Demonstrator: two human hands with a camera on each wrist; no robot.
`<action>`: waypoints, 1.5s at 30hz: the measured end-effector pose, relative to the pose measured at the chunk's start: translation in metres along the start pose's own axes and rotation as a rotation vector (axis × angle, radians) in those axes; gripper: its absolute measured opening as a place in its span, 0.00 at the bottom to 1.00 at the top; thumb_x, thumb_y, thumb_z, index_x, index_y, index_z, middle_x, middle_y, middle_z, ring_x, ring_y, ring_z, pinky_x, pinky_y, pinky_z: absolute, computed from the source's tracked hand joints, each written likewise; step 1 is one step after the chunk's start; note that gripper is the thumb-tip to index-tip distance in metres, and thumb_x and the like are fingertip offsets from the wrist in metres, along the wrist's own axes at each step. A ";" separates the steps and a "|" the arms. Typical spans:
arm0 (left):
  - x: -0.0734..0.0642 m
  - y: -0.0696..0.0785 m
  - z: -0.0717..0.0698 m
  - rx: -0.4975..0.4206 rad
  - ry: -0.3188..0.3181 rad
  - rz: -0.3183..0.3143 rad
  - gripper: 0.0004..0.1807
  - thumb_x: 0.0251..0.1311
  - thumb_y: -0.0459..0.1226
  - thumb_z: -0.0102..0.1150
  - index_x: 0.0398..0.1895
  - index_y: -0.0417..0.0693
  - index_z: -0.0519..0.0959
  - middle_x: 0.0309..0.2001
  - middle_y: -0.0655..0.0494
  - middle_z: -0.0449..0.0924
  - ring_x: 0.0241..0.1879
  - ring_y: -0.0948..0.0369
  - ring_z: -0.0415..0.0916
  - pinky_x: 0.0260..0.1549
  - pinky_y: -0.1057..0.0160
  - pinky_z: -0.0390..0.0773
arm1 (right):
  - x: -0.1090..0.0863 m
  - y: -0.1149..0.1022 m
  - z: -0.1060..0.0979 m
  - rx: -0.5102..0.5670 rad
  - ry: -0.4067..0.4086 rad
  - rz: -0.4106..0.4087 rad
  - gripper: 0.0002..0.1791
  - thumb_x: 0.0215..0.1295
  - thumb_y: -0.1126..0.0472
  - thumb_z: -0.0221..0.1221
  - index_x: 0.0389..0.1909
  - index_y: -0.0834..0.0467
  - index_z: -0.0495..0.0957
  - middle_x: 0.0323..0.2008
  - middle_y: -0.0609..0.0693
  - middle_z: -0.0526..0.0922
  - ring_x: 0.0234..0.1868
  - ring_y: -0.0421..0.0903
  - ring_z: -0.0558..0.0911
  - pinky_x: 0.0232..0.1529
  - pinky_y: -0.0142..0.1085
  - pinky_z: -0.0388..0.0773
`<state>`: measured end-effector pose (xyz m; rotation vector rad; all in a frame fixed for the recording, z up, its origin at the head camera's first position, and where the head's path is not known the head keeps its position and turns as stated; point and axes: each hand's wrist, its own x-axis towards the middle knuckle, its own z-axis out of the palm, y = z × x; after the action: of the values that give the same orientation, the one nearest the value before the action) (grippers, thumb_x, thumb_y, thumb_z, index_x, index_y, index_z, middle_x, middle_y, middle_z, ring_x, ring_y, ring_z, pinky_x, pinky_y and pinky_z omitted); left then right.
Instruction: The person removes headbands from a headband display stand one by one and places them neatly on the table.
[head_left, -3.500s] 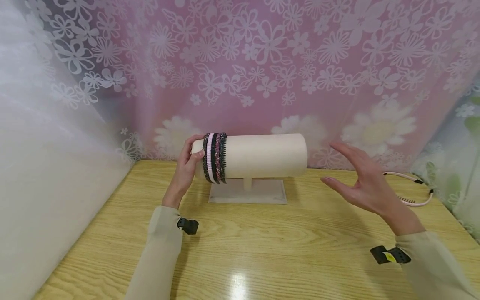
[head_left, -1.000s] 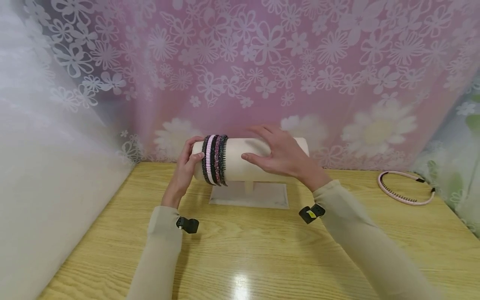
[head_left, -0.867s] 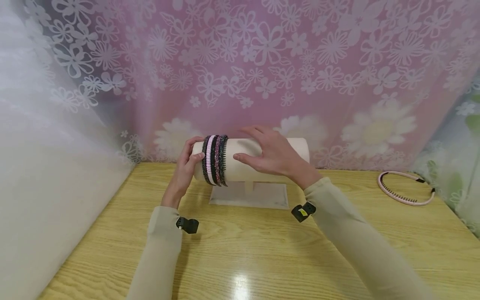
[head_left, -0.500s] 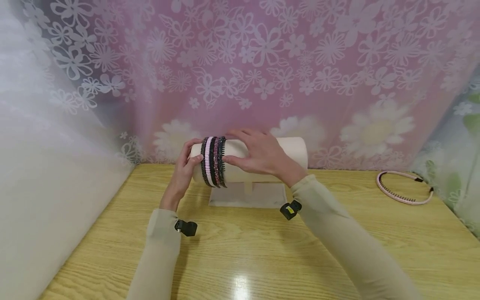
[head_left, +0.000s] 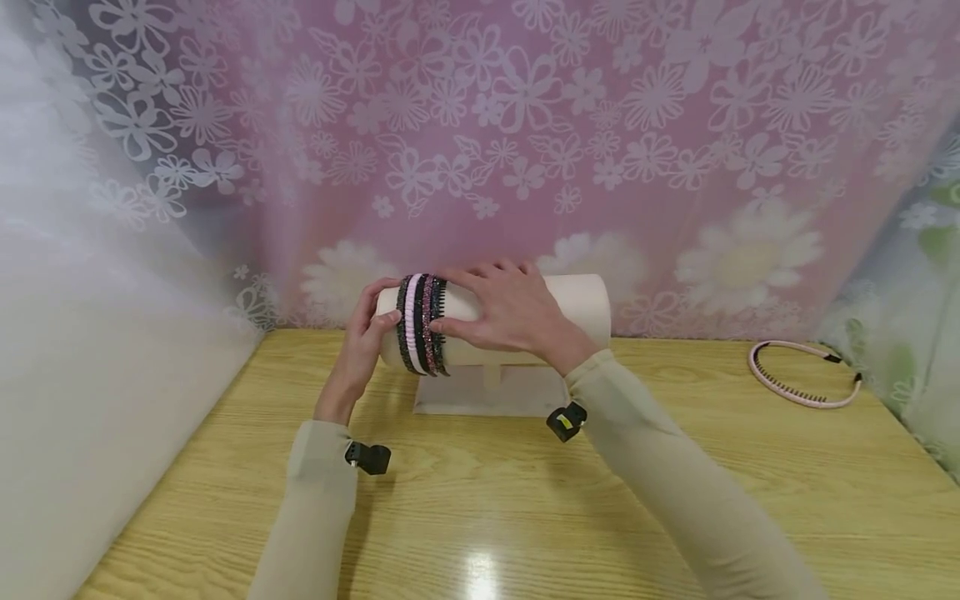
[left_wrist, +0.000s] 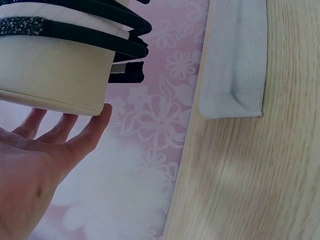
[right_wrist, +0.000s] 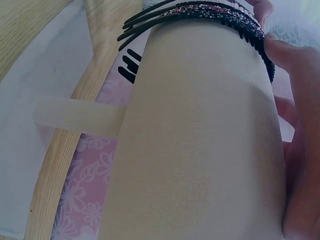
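Note:
A cream cylindrical headband stand (head_left: 577,308) bears several headbands (head_left: 417,325) side by side near its left end: dark glittery ones, a pale lilac one, a black one and a pink-speckled one. My left hand (head_left: 363,342) holds the stand's left end, thumb in front by the outermost headband, fingers behind. In the left wrist view its fingertips (left_wrist: 106,110) touch the end's edge. My right hand (head_left: 513,310) reaches over the cylinder, thumb and forefinger on the rightmost dark toothed headband (right_wrist: 250,37). The other fingers lie behind the top, partly hidden.
The stand's pale rectangular base (head_left: 491,398) sits on the wooden table (head_left: 465,492). A pink toothed headband (head_left: 795,392) lies at the right. Behind hangs a pink flowered curtain (head_left: 480,200), and a white sheet (head_left: 112,375) borders the left side.
My right hand has come in from the right, over the cylinder, up to the rightmost headband on the stand. My left hand keeps its hold at the left end.

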<state>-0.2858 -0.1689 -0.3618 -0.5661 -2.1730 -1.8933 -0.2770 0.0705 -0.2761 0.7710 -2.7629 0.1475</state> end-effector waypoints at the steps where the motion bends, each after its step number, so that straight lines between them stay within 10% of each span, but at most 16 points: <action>1: 0.000 0.000 0.000 -0.003 0.000 0.000 0.27 0.71 0.41 0.45 0.73 0.56 0.64 0.68 0.50 0.70 0.52 0.56 0.75 0.44 0.63 0.79 | 0.000 0.000 0.000 -0.005 -0.001 0.001 0.46 0.60 0.17 0.46 0.77 0.33 0.62 0.71 0.47 0.74 0.70 0.55 0.71 0.64 0.58 0.65; 45: 0.001 0.000 0.002 -0.054 0.017 -0.004 0.27 0.69 0.40 0.46 0.72 0.54 0.65 0.66 0.53 0.71 0.51 0.56 0.76 0.43 0.63 0.79 | 0.003 0.005 -0.009 0.074 -0.075 0.001 0.46 0.61 0.23 0.52 0.78 0.39 0.61 0.76 0.48 0.68 0.74 0.57 0.67 0.67 0.59 0.62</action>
<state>-0.2867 -0.1663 -0.3619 -0.5535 -2.1200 -1.9566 -0.2797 0.0750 -0.2667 0.8095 -2.8430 0.2272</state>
